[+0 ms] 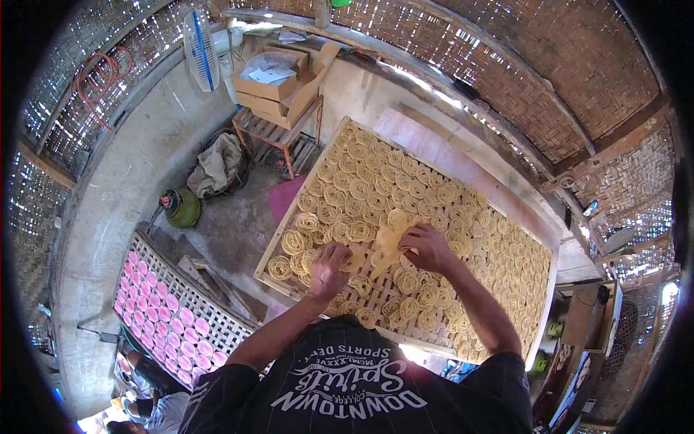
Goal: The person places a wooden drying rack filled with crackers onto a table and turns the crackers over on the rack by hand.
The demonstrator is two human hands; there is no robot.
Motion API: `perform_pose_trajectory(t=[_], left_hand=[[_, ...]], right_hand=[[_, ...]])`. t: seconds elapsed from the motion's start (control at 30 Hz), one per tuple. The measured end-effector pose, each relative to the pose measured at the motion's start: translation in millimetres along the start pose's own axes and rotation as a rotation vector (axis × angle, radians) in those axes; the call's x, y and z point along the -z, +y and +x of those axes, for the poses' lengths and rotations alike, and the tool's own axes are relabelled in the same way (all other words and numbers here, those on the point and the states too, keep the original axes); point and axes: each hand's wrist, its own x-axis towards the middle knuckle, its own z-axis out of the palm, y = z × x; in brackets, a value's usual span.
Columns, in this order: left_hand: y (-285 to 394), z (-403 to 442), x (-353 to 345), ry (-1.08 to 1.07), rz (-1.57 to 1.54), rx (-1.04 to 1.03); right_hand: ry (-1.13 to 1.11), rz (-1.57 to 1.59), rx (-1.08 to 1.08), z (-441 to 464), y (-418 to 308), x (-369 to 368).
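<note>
A large slatted drying tray (pixel 278 242) with a wooden rim lies in front of me, covered with many pale yellow noodle nests (pixel 359 189). My left hand (pixel 330 273) is over the tray's near left part, its fingers bent around the edge of a noodle nest (pixel 354 260). To its right, my right hand (pixel 428 248) reaches down with curled fingers at the edge of a smooth, pale yellow patch (pixel 389 242). That patch lies between both hands and is too blurred to identify. Slats show between the nests near my hands.
Pink round pieces (pixel 170 318) cover a woven rack (pixel 224 300) at lower left, with another person (pixel 155 405) beyond it. A green gas cylinder (pixel 181 208), a sack (pixel 217 165), cardboard boxes (pixel 271 90) on a small stand and a fan (pixel 201 50) are along the wall.
</note>
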Motion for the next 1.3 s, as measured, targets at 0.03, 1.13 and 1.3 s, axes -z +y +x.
perform_pose_trajectory(t=[0.03,1.13,1.3], left_hand=[[-6.1,-0.8,-1.0,-0.034,0.12,-0.067],[20.4,9.8,-36.1,-0.533,-0.267,-0.004],[-8.0,0.5,-53.3,-0.539,-0.785,0.296]], right_hand=[[0.075,0.112,-0.09,-9.2,-7.9,-1.5],[0.72,1.68,-0.967,-62.1,-66.8,-135.6],[0.787,1.406,-1.027,-58.7,-62.4,-148.5]])
